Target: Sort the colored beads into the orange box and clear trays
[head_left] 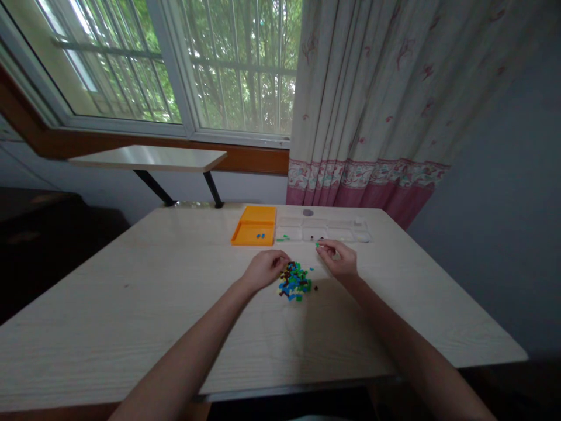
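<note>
A pile of small blue, green, brown and yellow plastic pieces lies mid-table. My left hand rests at the pile's upper left edge, its fingers curled together. Whatever may be between those fingertips is too small to make out. To the right of the pile, my right hand pinches a small green piece between thumb and fingers. That hand is just in front of a clear compartment box, which holds a few green pieces on its left and dark ones near the middle.
Left of the clear box is an orange tray with a few blue pieces. A round grey disc lies behind. At the back left, a raised shelf stands on black legs. A curtain hangs beyond the table.
</note>
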`<state>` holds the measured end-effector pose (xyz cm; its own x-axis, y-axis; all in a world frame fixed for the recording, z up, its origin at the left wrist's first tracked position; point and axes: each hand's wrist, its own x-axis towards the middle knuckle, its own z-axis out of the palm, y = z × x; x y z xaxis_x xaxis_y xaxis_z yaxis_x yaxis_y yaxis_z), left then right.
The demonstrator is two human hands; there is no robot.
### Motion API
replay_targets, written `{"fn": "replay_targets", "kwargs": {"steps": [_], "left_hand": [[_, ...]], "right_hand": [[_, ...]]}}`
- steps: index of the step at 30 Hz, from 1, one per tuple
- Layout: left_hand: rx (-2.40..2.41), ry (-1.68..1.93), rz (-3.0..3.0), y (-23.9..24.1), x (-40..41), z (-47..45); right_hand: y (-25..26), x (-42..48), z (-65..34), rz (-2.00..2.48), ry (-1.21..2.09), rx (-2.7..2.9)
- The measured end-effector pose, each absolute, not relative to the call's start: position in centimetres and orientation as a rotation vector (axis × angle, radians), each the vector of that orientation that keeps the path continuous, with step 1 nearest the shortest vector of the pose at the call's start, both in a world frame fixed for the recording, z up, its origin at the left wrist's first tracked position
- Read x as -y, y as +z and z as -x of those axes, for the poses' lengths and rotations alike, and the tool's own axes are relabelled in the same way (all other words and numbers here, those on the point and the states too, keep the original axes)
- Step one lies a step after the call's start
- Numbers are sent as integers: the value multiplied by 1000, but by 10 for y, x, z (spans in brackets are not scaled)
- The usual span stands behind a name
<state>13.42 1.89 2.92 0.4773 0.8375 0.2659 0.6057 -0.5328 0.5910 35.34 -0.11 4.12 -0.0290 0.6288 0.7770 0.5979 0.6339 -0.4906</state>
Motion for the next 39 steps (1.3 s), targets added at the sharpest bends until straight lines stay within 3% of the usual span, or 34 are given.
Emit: {"fn": "replay_targets", "kwargs": {"steps": [11, 18, 29, 39], "left_hand": [[-1210, 746, -2362, 35, -17, -130], [-1223, 713, -2362, 41, -18, -125], [-1016, 448, -2415, 53, -4, -133], [-1025, 399, -2584, 46, -2, -140]], "right_hand": [[46, -67, -341, 1305, 157, 1884], [32, -87, -331, 1376, 57, 1982], [36, -41, -348, 1071, 144, 2131], [14, -8, -350, 1058, 201, 2187]]}}
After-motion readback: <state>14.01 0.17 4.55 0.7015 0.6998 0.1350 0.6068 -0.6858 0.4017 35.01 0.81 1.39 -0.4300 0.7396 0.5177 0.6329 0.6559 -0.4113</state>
